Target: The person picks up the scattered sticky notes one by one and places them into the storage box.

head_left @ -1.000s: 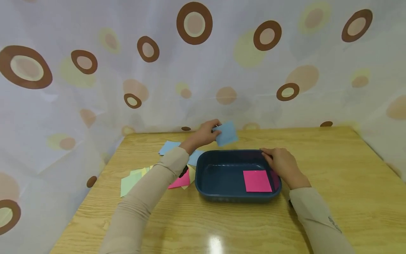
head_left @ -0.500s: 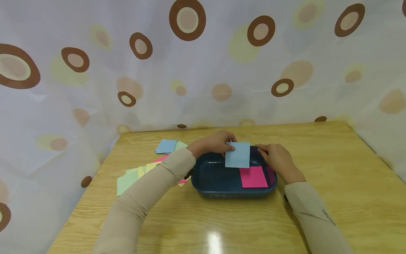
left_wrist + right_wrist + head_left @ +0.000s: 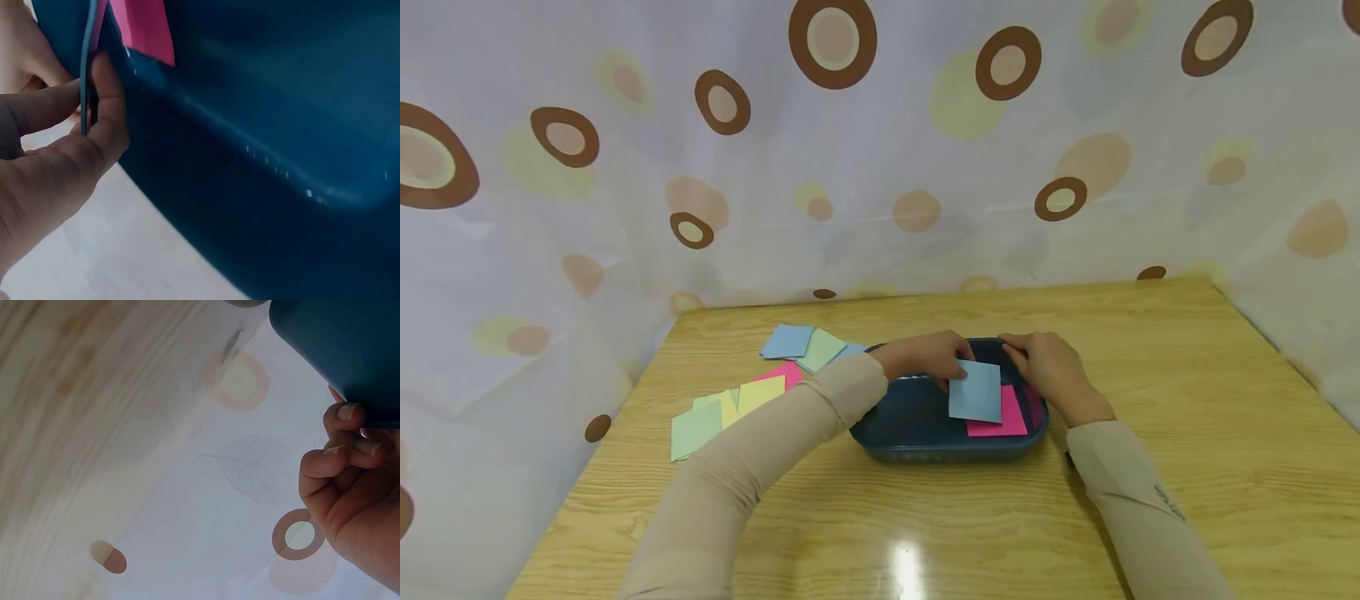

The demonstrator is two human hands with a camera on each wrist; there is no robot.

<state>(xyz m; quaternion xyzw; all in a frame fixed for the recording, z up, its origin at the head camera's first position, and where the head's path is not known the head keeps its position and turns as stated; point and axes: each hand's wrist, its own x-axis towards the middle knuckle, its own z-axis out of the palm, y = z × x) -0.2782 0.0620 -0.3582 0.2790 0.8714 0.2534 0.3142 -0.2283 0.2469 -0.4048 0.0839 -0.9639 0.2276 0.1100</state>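
Note:
My left hand (image 3: 934, 355) pinches a blue sticky note (image 3: 976, 393) by its edge, thumb on one face and fingers on the other. In the left wrist view the blue note (image 3: 85, 69) appears edge-on between thumb and fingers. The note hangs over the right half of a dark blue tray (image 3: 902, 454), partly covering a pink sticky note (image 3: 1013, 414) that lies inside. At the tray's far right corner my right hand (image 3: 1056, 375) grips the rim. Curled fingers of the right hand (image 3: 350, 481) show against the tray's outer wall (image 3: 344, 356) in the right wrist view.
Left of the tray, loose notes lie on the wooden table (image 3: 820, 533): a blue one (image 3: 787, 341), green ones (image 3: 696, 431), yellow ones (image 3: 763, 392) and a pink one (image 3: 792, 372). My left sleeve hides part of them. A patterned sheet (image 3: 880, 167) hangs behind the table.
My left hand has carried the blue note from behind the tray rightward and down, over the pink note inside it. My right hand stays on the rim. The head view has shifted slightly.

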